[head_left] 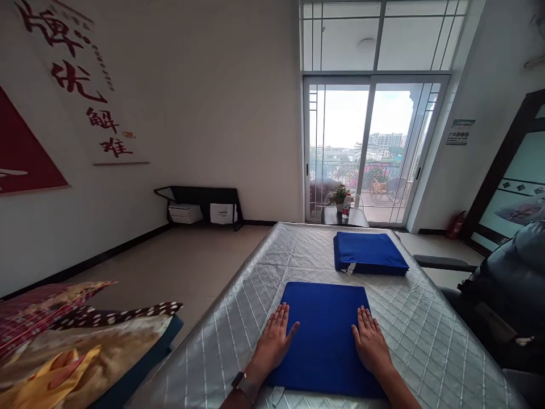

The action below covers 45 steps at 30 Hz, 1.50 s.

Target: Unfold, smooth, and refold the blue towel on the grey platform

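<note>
A flat blue fabric square [322, 335] lies on the silver quilted cover [238, 341] right in front of me. On its left edge rests my left hand [276, 336], fingers stretched out and thumb apart, with a dark band at the wrist. My right hand [371, 339] lies flat along the opposite edge, fingers extended. Neither hand grips anything. Beyond it, a thicker blue folded fabric piece or stack [369, 251] sits on the cover, with a white tag [349, 268] at its near left corner. A pale tag [276, 396] sticks out at the near edge of the square.
Patterned cloths and cushions [63, 335] are piled at the lower left. Behind the covered table, a small table [355, 217] bears a plant [339, 194] and a bottle [346, 206]. Dark chairs or bags [511, 278] crowd the right side. A black rack [204, 196] stands by the wall.
</note>
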Tool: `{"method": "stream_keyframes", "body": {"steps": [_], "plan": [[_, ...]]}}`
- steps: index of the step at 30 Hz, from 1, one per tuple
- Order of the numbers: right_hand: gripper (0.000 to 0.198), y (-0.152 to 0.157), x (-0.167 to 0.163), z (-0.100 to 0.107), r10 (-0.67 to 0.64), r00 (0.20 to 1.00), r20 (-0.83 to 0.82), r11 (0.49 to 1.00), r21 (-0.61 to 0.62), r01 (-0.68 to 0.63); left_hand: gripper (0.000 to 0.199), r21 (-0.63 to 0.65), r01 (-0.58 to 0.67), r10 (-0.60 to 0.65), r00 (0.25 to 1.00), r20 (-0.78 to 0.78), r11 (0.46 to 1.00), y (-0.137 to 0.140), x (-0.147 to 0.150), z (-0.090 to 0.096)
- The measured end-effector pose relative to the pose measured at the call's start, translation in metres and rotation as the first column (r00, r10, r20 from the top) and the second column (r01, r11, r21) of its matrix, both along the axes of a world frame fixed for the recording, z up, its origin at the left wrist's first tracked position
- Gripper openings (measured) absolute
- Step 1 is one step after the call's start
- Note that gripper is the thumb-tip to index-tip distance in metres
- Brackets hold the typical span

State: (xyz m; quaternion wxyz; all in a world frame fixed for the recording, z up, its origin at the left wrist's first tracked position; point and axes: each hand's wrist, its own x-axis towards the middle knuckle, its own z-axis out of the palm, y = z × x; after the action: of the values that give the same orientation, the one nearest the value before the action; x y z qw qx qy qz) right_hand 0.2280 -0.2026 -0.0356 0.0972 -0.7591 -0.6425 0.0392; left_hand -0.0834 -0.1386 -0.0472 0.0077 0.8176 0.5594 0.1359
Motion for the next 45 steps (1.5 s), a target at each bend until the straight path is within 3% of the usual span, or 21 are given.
{"method": "stream_keyframes", "body": {"steps": [8,14,18,20,22,26,29,31,35,40,45], "plan": [[0.067,-0.018,0.001,0.012,0.023,0.999,0.036,0.999,-0.029,-0.022,0.076,0.015,0.011,-0.011,1.0,0.027,1.0,0.0,-0.001,-0.001],[0.068,-0.055,-0.003,0.0,0.029,0.999,-0.018,1.0,-0.007,-0.03,0.074,0.053,0.006,-0.008,0.999,0.033,0.999,0.002,-0.003,-0.005],[0.067,-0.062,-0.007,-0.002,0.014,1.0,-0.025,1.0,-0.026,-0.015,0.075,0.04,-0.007,0.006,1.0,0.02,0.999,-0.005,0.008,0.005],[0.067,-0.061,-0.008,-0.001,0.015,1.0,-0.023,0.999,-0.036,-0.015,0.075,0.02,0.05,-0.05,0.999,0.022,0.999,-0.017,0.025,0.014],[0.067,-0.059,-0.008,-0.001,0.011,1.0,-0.024,0.999,-0.037,-0.012,0.072,-0.001,0.183,-0.182,0.983,0.03,0.983,-0.033,0.052,0.021],[0.064,-0.06,-0.005,-0.004,0.036,0.999,-0.004,0.999,-0.04,-0.036,0.066,-0.012,0.469,-0.467,0.882,0.068,0.883,-0.07,0.118,0.023],[0.059,-0.06,-0.001,-0.006,0.101,0.994,0.032,0.992,-0.074,-0.098,0.067,-0.005,0.541,-0.538,0.837,0.1,0.841,-0.085,0.152,0.017],[0.058,-0.06,0.0,-0.007,0.118,0.992,0.048,0.989,-0.09,-0.113,0.067,-0.028,0.539,-0.534,0.839,0.102,0.842,-0.087,0.157,0.013],[0.062,-0.058,-0.001,-0.008,0.067,0.996,0.051,0.994,-0.086,-0.062,0.064,-0.062,0.449,-0.444,0.892,0.079,0.891,-0.079,0.127,0.012],[0.065,-0.057,-0.002,-0.011,0.039,0.999,-0.003,0.999,-0.035,-0.039,0.069,-0.07,0.169,-0.168,0.986,0.018,0.983,-0.063,0.05,0.002],[0.064,-0.059,0.0,-0.015,0.059,0.998,0.013,0.997,0.04,-0.059,0.072,-0.013,-0.072,0.072,0.997,0.003,0.997,-0.061,-0.008,-0.014]]}}
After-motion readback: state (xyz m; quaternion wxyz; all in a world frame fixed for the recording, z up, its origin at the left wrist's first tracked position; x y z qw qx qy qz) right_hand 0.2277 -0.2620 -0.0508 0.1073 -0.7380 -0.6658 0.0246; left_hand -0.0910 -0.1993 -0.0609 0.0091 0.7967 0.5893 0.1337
